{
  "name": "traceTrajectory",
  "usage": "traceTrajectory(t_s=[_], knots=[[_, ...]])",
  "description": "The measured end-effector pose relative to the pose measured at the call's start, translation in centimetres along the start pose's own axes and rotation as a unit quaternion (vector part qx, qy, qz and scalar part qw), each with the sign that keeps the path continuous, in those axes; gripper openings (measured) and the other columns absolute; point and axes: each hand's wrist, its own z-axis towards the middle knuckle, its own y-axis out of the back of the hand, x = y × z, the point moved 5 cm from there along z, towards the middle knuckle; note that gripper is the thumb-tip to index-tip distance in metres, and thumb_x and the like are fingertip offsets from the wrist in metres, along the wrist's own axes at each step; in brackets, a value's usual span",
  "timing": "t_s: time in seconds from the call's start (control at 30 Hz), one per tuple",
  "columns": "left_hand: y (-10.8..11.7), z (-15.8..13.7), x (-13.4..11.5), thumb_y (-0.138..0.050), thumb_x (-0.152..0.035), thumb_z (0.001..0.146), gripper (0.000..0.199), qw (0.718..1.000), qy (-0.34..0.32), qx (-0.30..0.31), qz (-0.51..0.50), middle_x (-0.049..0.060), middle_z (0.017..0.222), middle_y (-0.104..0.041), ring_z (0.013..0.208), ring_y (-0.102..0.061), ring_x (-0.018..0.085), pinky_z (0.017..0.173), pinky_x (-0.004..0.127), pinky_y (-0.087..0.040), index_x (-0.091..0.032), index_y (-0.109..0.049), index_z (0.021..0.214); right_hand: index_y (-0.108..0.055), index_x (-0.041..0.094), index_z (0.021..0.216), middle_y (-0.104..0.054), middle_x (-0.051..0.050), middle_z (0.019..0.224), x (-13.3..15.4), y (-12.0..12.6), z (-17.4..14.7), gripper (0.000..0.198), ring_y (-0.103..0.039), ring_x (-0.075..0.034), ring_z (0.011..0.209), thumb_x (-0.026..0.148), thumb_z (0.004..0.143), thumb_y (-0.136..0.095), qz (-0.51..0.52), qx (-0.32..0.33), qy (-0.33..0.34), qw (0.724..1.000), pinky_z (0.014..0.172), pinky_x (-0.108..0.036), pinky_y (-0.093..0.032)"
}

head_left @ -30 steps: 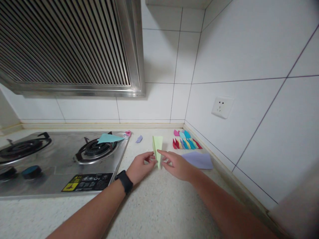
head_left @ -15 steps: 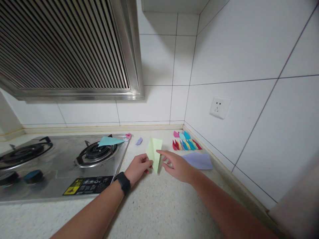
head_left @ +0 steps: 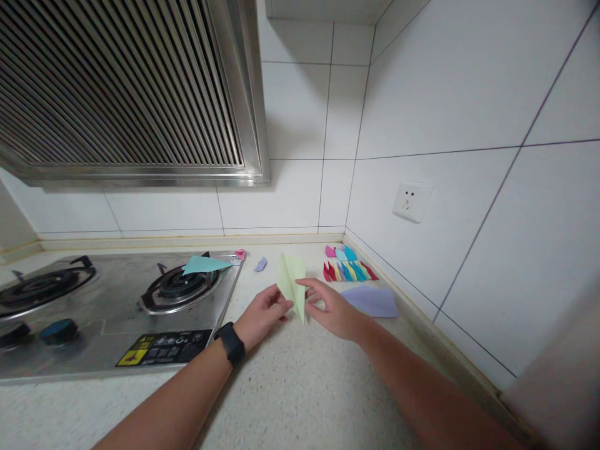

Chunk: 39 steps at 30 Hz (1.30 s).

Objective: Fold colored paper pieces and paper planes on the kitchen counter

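Green paper (head_left: pixel 291 272), one sheet: left hand (head_left: pixel 261 317) pinches it; right hand (head_left: pixel 336 312) touches it, grip unclear.

The folded sheet (head_left: pixel 291 284) is pale yellow-green, and the watch (head_left: pixel 230 344) is black. The flecked off-white tabletop (head_left: pixel 281 387) bears a lavender paper (head_left: pixel 372 301), a small lilac piece (head_left: pixel 261 264) and a row of folded pieces (head_left: pixel 349 271) in red, yellow, lilac and blue; the group behind (head_left: pixel 341 253) runs magenta, pale blue and bright blue. A turquoise paper (head_left: pixel 205 264) and a pink scrap (head_left: pixel 240 254) show against the silver-grey stove (head_left: pixel 112 306), whose label (head_left: pixel 164 347) is black and yellow with white print. Dark lines grid the white tiles (head_left: pixel 295 112); metallic stripes pattern the hood (head_left: pixel 140 81).
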Motion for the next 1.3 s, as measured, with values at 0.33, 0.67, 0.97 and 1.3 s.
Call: traceTrajectory(t_s=[0.33, 0.67, 0.97, 1.3], knots=[[-0.5, -0.6, -1.1, -0.055, -0.015, 0.082, 0.046, 0.974, -0.124, 0.007, 0.192, 0.008, 0.115, -0.048, 0.106, -0.051, 0.019, 0.068, 0.024, -0.051, -0.030, -0.057, 0.125, -0.045, 0.025, 0.121, -0.057, -0.004, 0.113, 0.0, -0.5, 0.3, 0.036, -0.056, -0.019, 0.105, 0.026, 0.087, -0.056, 0.162, 0.009, -0.061, 0.985, 0.087, -0.034, -0.047], [1.6, 0.2, 0.3, -0.061, -0.022, 0.080, 0.055, 0.979, -0.094, -0.098, 0.153, 0.009, 0.124, -0.045, 0.112, -0.047, 0.022, 0.086, 0.036, -0.050, -0.027, -0.047, 0.133, -0.053, 0.020, 0.109, -0.062, -0.004, 0.095, -2.8, 0.0, 1.0, 0.025, -0.064, -0.016, 0.080, 0.034, 0.089, -0.050, 0.191, -0.047, -0.080, 0.977, 0.071, -0.032, -0.051], [2.7, 0.9, 0.7, -0.068, -0.038, 0.075, 0.054, 0.991, 0.016, -0.122, -0.056, 0.003, 0.083, -0.062, 0.076, -0.060, 0.015, 0.070, 0.027, -0.050, -0.018, -0.050, 0.122, -0.056, 0.017, 0.107, -0.067, -0.001, 0.074, -3.6, 1.7, 0.8, 0.030, -0.065, -0.015, 0.066, 0.039, 0.088, -0.050, 0.148, -0.072, -0.115, 0.980, 0.067, -0.029, -0.050], [2.2, 0.7, 0.6, -0.074, -0.036, 0.071, 0.058, 0.989, 0.027, -0.098, -0.107, -0.004, 0.070, -0.052, 0.061, -0.055, 0.010, 0.056, 0.024, -0.050, -0.018, -0.049, 0.120, -0.059, 0.017, 0.104, -0.065, 0.001, 0.064, -3.8, 2.3, 0.7, 0.033, -0.061, -0.013, 0.053, 0.042, 0.084, -0.053, 0.129, -0.079, -0.161, 0.975, 0.051, -0.023, -0.041]])
